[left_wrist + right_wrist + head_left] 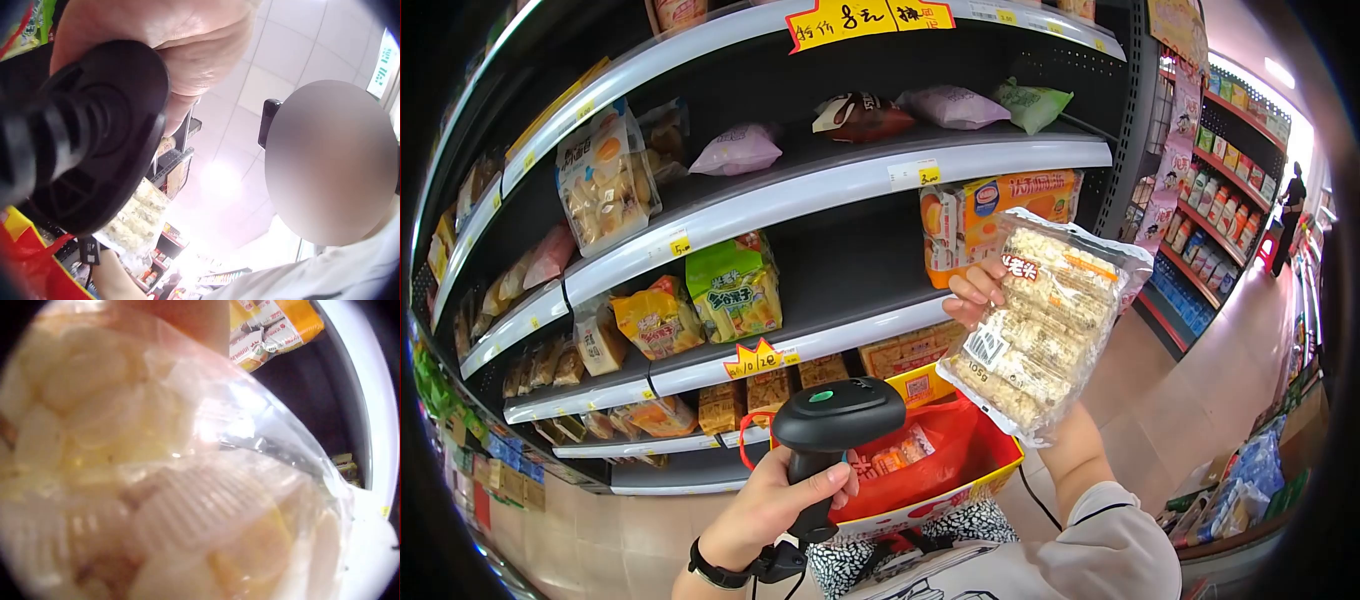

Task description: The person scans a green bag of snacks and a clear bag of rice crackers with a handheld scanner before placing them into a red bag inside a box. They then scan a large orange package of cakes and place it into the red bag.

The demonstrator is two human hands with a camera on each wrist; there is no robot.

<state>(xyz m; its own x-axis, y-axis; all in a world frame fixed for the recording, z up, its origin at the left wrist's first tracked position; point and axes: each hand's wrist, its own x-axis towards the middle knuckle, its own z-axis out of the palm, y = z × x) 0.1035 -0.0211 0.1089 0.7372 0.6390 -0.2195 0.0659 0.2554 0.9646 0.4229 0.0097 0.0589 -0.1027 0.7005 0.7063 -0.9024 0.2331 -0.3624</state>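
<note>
By shelves, L grip curled round smooth blk scanner, R grip clasping crinkly clear pkt

Head view: bright and mostly sharp; ceiling lamp glowing far beyond the right fingers, shelves bowed, corners black. Left wrist view: ceiling washed out by glare below the left fingers; scanner dark, soft. Right wrist view: pack badly out of focus, white highlights near the fingers.
</note>
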